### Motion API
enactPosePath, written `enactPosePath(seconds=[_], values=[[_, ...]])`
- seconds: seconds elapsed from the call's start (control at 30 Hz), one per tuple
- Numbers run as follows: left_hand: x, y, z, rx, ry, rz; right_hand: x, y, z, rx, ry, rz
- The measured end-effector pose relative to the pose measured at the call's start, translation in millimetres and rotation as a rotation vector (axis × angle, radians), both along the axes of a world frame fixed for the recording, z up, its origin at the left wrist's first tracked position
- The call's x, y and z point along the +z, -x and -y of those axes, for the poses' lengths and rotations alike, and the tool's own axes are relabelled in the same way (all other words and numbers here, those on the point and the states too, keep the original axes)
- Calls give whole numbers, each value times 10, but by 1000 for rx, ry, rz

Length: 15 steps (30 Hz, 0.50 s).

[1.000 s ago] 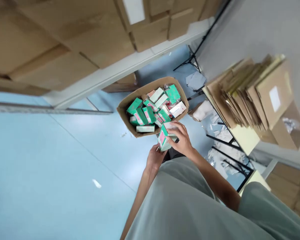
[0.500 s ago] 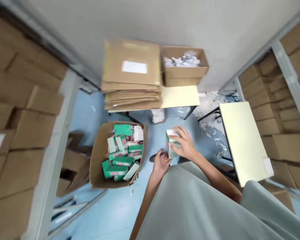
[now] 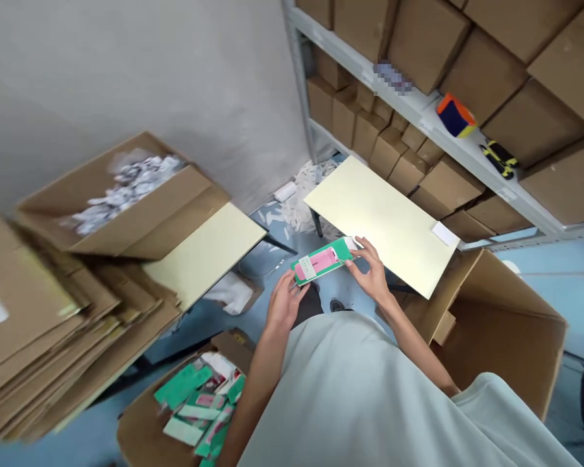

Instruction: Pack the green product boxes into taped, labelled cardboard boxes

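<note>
Slim box (image 3: pixel 322 261): green, pink, white. Tabletop (image 3: pixel 379 224): pale yellow. Garment (image 3: pixel 355 389): pale grey-green. Floor (image 3: pixel 571 298): blue. Open carton (image 3: pixel 506 344): brown.

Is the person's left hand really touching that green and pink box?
Touching. The head view shows the left hand with its fingers against the lower-left end of the green and pink box, no gap between them.

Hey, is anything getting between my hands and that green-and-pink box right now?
Nothing visible is: the left hand is on one end of the green-and-pink box, and the right hand touches its opposite end.
</note>
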<state>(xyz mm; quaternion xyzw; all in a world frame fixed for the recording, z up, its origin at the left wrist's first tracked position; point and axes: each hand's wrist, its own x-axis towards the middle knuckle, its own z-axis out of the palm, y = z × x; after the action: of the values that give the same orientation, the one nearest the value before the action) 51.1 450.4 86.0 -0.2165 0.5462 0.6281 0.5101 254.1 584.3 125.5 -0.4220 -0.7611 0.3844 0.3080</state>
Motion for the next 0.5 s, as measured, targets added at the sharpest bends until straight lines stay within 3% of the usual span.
enactPosePath(seconds=[0.17, 0.33, 0.5], values=[[-27, 310, -901, -217, -50, -185, -76, -2, -426, -258, 76, -14], [-143, 720, -1732, -388, -116, -212, -64, 331, -889, -428, 147, -19], [-302, 1147, -2361, -615, -190, -197, -70, 697, -1211, -559, 214, -32]])
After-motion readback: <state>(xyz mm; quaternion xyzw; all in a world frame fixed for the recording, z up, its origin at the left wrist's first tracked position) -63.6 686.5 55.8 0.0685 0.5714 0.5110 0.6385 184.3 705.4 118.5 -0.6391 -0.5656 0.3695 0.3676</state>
